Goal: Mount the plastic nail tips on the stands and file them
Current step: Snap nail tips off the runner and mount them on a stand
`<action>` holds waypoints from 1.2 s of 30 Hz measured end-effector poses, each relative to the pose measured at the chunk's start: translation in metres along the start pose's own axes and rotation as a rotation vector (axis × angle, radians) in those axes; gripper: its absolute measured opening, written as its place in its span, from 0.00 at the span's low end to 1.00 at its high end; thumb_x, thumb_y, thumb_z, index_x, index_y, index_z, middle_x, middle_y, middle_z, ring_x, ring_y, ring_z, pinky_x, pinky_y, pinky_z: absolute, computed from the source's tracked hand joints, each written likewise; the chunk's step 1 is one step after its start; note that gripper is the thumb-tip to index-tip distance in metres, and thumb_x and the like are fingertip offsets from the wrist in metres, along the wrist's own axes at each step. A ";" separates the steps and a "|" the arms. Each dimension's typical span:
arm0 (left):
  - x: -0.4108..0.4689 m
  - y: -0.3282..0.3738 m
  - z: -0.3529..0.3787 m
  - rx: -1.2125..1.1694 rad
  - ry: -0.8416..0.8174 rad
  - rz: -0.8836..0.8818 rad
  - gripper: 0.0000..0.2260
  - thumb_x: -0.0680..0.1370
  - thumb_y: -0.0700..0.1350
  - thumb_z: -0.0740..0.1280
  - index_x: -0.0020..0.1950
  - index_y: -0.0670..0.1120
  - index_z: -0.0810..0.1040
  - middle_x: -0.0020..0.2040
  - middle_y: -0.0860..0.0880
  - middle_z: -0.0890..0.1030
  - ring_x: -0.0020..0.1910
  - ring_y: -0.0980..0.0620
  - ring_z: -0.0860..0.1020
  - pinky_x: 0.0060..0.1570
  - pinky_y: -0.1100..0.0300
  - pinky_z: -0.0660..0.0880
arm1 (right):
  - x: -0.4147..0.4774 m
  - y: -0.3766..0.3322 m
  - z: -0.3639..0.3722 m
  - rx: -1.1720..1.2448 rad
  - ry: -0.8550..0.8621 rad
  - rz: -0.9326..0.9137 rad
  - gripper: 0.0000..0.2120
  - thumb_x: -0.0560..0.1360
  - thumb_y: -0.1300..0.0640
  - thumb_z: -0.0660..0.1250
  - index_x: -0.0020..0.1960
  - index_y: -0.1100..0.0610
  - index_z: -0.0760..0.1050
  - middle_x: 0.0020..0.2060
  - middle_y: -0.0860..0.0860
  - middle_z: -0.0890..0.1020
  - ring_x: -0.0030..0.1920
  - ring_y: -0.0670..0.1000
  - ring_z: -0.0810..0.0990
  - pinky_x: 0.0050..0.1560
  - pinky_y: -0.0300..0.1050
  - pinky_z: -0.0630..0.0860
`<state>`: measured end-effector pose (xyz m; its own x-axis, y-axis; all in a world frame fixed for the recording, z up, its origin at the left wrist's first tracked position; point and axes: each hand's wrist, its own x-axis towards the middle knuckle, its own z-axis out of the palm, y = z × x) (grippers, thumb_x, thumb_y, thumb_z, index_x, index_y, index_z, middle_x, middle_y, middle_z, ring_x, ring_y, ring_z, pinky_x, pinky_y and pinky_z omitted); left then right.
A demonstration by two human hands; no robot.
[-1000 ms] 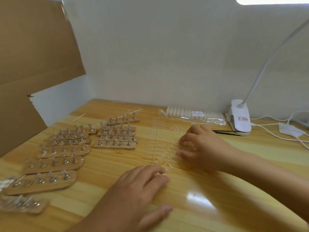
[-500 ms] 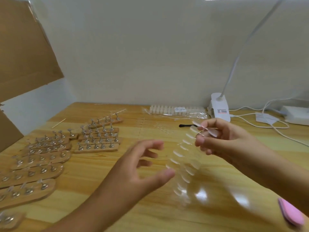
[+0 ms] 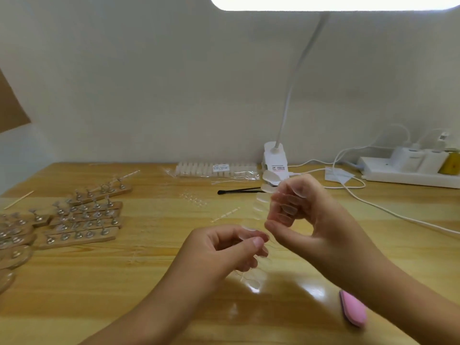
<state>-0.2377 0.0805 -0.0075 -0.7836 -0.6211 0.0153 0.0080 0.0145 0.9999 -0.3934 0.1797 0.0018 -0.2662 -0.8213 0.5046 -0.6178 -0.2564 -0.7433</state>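
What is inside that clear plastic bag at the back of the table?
The clear bag holds a long row of whitish ribbed pieces, probably nail tips. A small white label covers a few of them, and its print is too small to read.

Strip of nail tips (image 3: 261, 206): lifted off the counter (image 3: 119, 290), where it lay flat a second ago; now hanging in the air between both hands, upper tips showing above the right fingers, lower tips dangling below the left.
Right hand (image 3: 308, 220): raised from pressing the strip flat; fingers now curled round its upper part.
Left hand (image 3: 221, 250): up off the counter; open half a second ago, now closed to a thumb-and-finger grip on the strip's middle.
View: tilted up and rightward; pink file (image 3: 353, 307) fully in sight, power strip (image 3: 408, 173) newly in sight, stands (image 3: 82, 220) slid toward the left edge.
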 end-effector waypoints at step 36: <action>-0.013 -0.002 -0.004 -0.029 -0.015 0.113 0.10 0.65 0.51 0.74 0.44 0.50 0.86 0.40 0.52 0.86 0.36 0.61 0.80 0.39 0.71 0.75 | 0.001 -0.010 0.001 0.748 0.019 0.507 0.06 0.66 0.52 0.72 0.42 0.49 0.85 0.37 0.54 0.84 0.33 0.45 0.78 0.35 0.35 0.77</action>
<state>-0.2253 0.0855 -0.0101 -0.7858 -0.6051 0.1281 0.1147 0.0610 0.9915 -0.3865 0.1810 0.0091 -0.3922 -0.9189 0.0414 0.2172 -0.1362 -0.9666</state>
